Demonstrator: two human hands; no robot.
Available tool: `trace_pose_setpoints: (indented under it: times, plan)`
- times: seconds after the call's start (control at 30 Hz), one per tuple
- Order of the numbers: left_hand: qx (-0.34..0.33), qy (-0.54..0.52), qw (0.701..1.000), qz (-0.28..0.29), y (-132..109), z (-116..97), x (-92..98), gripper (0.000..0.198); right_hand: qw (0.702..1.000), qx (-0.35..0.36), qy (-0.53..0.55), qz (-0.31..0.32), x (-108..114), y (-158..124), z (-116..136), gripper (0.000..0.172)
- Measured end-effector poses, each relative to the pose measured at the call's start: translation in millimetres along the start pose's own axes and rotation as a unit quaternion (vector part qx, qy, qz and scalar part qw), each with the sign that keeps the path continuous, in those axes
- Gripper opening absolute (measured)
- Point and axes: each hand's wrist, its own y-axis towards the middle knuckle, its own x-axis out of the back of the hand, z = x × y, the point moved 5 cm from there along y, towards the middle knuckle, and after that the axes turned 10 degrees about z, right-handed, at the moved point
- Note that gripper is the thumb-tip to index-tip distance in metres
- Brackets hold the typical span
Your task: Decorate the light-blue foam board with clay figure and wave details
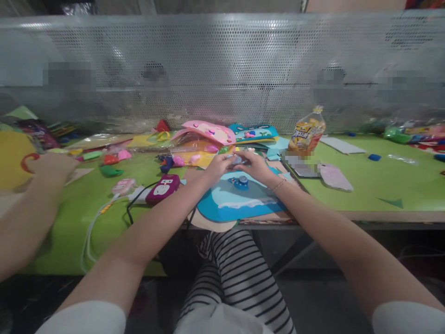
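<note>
My left hand and my right hand meet above the far part of a blue foam sheet. Between their bent fingertips is a small pale blue piece, partly hidden by the fingers. Both hands are closed around it. Just below them, a small blue figure with a round disc lies on the sheet's lighter blue area. A wavy white strip crosses the sheet nearer to me.
Behind my hands lie a pink decorated sheet and a teal one. A snack bag and pink phone are right. Left are a maroon device, cables and another person's arm.
</note>
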Motion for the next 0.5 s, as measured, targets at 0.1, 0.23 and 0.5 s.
trace_pose_setpoints:
  times: [0.1,0.23,0.5]
  plan:
    - [0.009,-0.033,0.999,-0.025,-0.9,0.6,2.2,0.013,1.000,0.028,-0.008,-0.011,1.0,-0.9,-3.0,0.039]
    - [0.037,-0.073,0.996,-0.043,-3.9,1.1,-1.0,0.003,0.996,0.065,-0.045,-0.034,3.9,-0.8,-0.8,0.032]
    - [0.062,-0.167,0.981,-0.075,-4.5,-0.1,-1.0,0.025,0.991,0.087,-0.078,-0.063,5.3,-1.5,-2.4,0.028]
